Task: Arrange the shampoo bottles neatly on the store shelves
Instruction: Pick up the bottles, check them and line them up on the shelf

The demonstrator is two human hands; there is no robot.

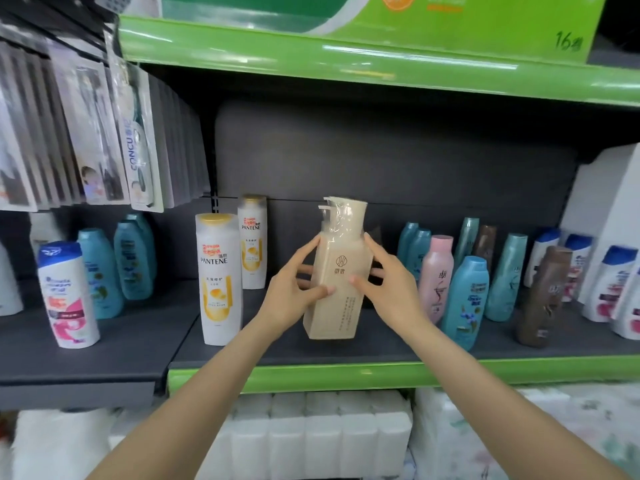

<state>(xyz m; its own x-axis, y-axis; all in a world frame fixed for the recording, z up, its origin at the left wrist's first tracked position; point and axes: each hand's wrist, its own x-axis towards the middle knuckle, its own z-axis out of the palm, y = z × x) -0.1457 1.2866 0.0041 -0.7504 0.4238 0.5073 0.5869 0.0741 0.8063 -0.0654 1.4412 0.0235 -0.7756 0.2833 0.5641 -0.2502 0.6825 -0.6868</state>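
A tall beige pump bottle (337,271), its pump head wrapped in clear film, stands slightly tilted on the dark shelf (381,344) at the centre. My left hand (294,292) grips its left side and my right hand (388,285) grips its right side, thumbs on the front. To the left stand two white Pantene bottles (219,278), one behind the other. To the right stand a pink bottle (437,275), several teal bottles (465,303) and a brown bottle (542,296).
Further left are teal bottles (100,271) and a white bottle with a blue cap (65,296). White blue-capped bottles (616,285) fill the far right. Toothbrush packs (138,143) hang at upper left. Tissue packs (311,434) sit below the green shelf edge (381,372).
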